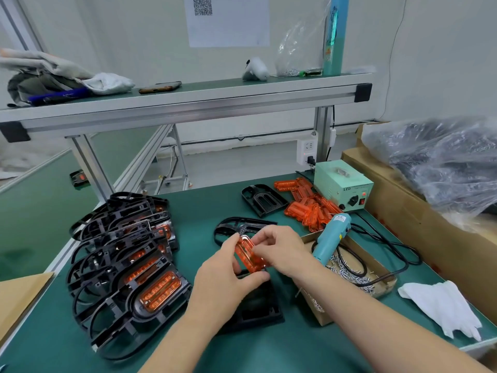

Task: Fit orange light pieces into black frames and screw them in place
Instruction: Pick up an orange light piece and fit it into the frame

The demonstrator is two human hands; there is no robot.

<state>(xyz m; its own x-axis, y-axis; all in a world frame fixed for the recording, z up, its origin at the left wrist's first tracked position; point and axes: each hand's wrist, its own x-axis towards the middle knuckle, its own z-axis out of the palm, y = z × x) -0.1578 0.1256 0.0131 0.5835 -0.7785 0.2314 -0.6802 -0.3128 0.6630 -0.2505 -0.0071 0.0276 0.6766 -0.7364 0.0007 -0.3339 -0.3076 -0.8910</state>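
Observation:
An orange light piece (248,253) is held between both hands over the middle of the green table. My left hand (226,275) grips its near end and my right hand (279,249) pinches its far side. Under the hands lies a black frame (258,305), partly hidden by them. Another black frame (236,227) lies just behind, and a third (262,201) farther back. A heap of loose orange light pieces (309,208) sits at the back right. The blue electric screwdriver (332,239) rests on a shallow cardboard box of screws (352,275).
A stack of black frames with orange pieces fitted (126,265) fills the left of the table. A green power supply box (343,184) stands at the back right, its cable looping by. White cloth (443,305) lies right. A large carton with bagged parts (443,168) borders the right edge.

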